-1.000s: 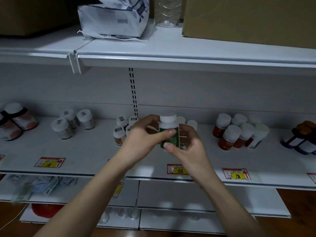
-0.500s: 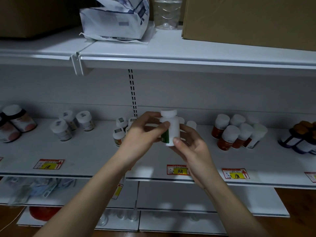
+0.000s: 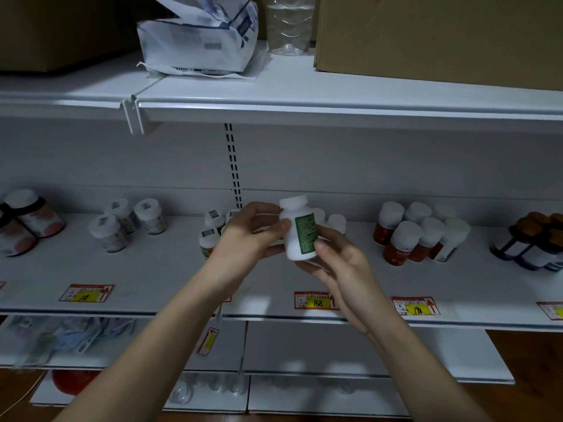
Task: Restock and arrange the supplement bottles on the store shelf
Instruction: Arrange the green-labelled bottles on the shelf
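Observation:
Both hands hold one white supplement bottle with a green label point(image 3: 300, 229) upright in front of the middle shelf point(image 3: 152, 278). My left hand point(image 3: 246, 236) grips its left side, thumb on the body. My right hand point(image 3: 338, 263) cups it from below and right, thumb on the label. Behind the bottle stand more white-capped bottles point(image 3: 336, 222), partly hidden. Small white bottles point(image 3: 210, 236) sit just left of my left hand.
Red-labelled bottles point(image 3: 417, 236) cluster to the right, dark bottles with orange caps point(image 3: 536, 242) at the far right. White bottles point(image 3: 128, 223) and larger jars point(image 3: 27, 220) stand at the left. Price tags point(image 3: 316, 301) line the shelf front. Cardboard boxes point(image 3: 441, 35) and a bag point(image 3: 201, 35) sit on the upper shelf.
The bottle has been turned in my hands, so its green label now faces right and the white side shows. It sits slightly higher. My right thumb shifted onto the label.

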The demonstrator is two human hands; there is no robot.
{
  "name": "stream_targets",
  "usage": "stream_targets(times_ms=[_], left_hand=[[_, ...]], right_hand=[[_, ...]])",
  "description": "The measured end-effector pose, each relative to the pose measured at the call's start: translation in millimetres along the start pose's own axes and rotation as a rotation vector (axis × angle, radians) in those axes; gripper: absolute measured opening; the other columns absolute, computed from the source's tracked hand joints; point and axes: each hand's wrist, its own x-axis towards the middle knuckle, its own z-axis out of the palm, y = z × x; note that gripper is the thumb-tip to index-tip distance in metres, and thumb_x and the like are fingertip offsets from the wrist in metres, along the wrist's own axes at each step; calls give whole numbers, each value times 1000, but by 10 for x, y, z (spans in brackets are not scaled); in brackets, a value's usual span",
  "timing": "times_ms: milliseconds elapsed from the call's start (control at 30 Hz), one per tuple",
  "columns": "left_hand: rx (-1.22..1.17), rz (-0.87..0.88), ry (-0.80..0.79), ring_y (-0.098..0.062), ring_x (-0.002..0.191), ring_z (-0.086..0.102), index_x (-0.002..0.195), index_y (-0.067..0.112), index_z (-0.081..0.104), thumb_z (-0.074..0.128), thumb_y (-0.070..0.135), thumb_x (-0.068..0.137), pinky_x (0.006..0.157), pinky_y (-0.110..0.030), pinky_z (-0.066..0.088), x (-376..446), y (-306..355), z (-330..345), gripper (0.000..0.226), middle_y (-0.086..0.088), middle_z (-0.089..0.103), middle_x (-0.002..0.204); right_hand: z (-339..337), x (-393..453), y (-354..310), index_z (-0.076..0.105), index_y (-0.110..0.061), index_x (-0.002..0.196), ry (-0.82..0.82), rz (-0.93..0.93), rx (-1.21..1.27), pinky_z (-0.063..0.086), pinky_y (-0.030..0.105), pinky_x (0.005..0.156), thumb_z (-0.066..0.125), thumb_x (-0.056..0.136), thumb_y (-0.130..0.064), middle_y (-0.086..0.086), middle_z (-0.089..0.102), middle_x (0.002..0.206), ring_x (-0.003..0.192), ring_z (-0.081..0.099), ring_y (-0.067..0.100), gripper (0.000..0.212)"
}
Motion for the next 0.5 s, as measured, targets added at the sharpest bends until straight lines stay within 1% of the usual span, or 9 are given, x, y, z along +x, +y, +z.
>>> stream_targets(times_ms=[67,133,167,233,300,333,400,433,500], left_hand=[[9,-4,-27,-22,102,71,112,14,62,61,11,95,80,-32,60,-6,3,8,17,-11,71,112],[36,-12,-61,-15,100,72,114,18,63,57,13,98,76,-28,60,-39,28,28,17,-6,72,109],[63,-11,-73,-12,99,71,115,20,63,58,17,98,75,-29,60,-53,37,40,18,-4,71,110],[113,-6,-97,-12,102,70,120,23,64,65,29,93,79,-37,62,-75,39,58,27,-5,68,115],[137,0,-107,-18,103,70,121,25,65,72,38,82,81,-43,62,-99,45,76,42,-11,65,118],[135,0,-102,-21,102,70,121,24,66,73,38,80,80,-42,62,-107,46,86,44,-14,64,118],[99,5,-102,-25,100,71,120,21,66,72,28,84,75,-37,62,-120,48,97,38,-20,62,119],[76,6,-108,-25,100,71,121,18,66,70,22,88,73,-35,61,-128,51,104,34,-22,62,119],[38,-2,-118,-24,101,70,123,15,64,66,16,91,72,-32,60,-142,55,108,31,-21,62,119]], right_hand=[[2,4,31,62,-9,116,35,-30,-25,56,30,88,51,98,-1,6,74,110,108,69,21,22],[-9,3,63,61,-9,115,85,-75,-75,55,31,90,59,94,1,8,72,110,108,68,22,23],[-17,0,70,62,-11,113,110,-108,-127,54,31,91,64,91,1,8,72,110,107,68,21,25],[-29,-24,60,62,-18,111,127,-169,-250,53,30,91,73,85,-1,2,72,109,107,67,16,33],[-21,-58,44,62,-19,109,115,-197,-296,54,24,86,77,80,0,-4,73,103,103,68,11,38],[-15,-72,37,62,-18,108,113,-202,-290,53,20,83,77,79,3,-6,73,99,100,68,8,39],[-18,-78,36,62,-17,106,117,-210,-296,52,16,79,77,78,5,-6,72,96,95,68,4,39],[-18,-77,33,62,-17,107,121,-212,-309,52,17,80,77,79,2,-4,72,99,96,68,4,37],[-43,-70,21,63,-18,112,113,-191,-287,53,25,87,75,83,-12,-1,72,107,104,68,9,32]])
